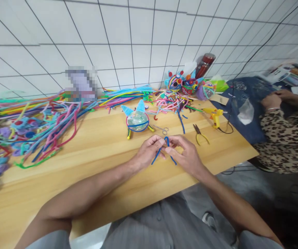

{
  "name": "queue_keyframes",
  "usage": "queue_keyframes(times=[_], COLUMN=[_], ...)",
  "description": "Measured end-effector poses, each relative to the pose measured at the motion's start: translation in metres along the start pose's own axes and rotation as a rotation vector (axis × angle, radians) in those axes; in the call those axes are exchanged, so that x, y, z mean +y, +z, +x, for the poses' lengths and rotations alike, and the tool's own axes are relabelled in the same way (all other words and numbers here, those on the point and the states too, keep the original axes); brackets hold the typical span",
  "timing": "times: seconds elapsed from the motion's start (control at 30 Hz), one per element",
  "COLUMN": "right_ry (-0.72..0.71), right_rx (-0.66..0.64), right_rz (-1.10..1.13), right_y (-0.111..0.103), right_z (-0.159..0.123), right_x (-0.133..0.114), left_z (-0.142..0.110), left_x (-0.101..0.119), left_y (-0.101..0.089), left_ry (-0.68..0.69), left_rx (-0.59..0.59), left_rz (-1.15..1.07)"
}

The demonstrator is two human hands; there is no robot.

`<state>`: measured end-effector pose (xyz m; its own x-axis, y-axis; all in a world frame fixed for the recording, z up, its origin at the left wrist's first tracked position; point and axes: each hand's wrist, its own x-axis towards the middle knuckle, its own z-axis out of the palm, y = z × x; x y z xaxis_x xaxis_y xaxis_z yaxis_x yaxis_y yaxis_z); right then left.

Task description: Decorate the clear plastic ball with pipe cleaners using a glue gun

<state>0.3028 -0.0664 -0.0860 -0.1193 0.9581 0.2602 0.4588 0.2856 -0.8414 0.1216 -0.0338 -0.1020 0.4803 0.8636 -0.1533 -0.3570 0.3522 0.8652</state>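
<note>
A blue pipe cleaner (173, 160), bent into a narrow upside-down V, is held between my two hands above the table. My left hand (149, 150) pinches one leg of it just below the bend. Fingers of my right hand (186, 152) close on the other leg. Beyond my hands stands a clear round ornament (138, 121) with blue pointed ears, a blue band and short yellow-and-black legs. Small scissors (164, 130) lie right beside it. Yellow-handled pliers (200, 135) rest to the right of my right hand. Another blue pipe cleaner (181, 121) lies behind the scissors.
Piles of coloured pipe cleaners (61, 121) cover the left and back of the wooden table (107, 155). A yellow glue gun (215, 117) with a cord stands at right. Several decorated balls (175, 82) and a red thermos (205, 65) are behind. Another person's sleeve (281, 135) is at right.
</note>
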Motion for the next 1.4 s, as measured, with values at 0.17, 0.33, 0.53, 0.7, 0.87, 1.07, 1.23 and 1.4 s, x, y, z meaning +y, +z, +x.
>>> queue_keyframes(times=[0.17,0.33,0.53,0.7,0.87,1.07,1.23,1.4], right_ry=[-0.068,-0.28,-0.425,-0.267,-0.463,-0.328,-0.065,0.198], right_rx=[0.117,-0.015,-0.145,0.135,-0.067,-0.005,-0.155,-0.183], right_rz=[-0.021,-0.33,-0.465,-0.281,-0.373,-0.384,-0.125,0.206], right_y=[-0.003,-0.034,-0.035,0.007,-0.012,-0.038,-0.004,0.041], right_z=[0.01,0.01,-0.011,-0.035,-0.035,-0.025,-0.013,0.023], right_x=[0.002,-0.005,-0.022,-0.024,-0.026,-0.03,-0.024,-0.025], left_z=[-0.006,-0.011,-0.037,-0.064,-0.083,-0.098,-0.077,-0.047], left_x=[0.005,0.021,0.037,0.025,0.025,0.047,0.094,0.123], left_y=[0.002,0.0,-0.005,0.003,-0.007,-0.05,-0.122,-0.168], left_ry=[0.01,-0.061,-0.045,0.157,0.213,0.31,0.255,0.332], left_rx=[-0.049,-0.104,-0.188,-0.026,-0.116,0.111,0.346,0.538], left_rz=[0.18,0.337,0.434,0.362,0.648,0.955,0.931,0.959])
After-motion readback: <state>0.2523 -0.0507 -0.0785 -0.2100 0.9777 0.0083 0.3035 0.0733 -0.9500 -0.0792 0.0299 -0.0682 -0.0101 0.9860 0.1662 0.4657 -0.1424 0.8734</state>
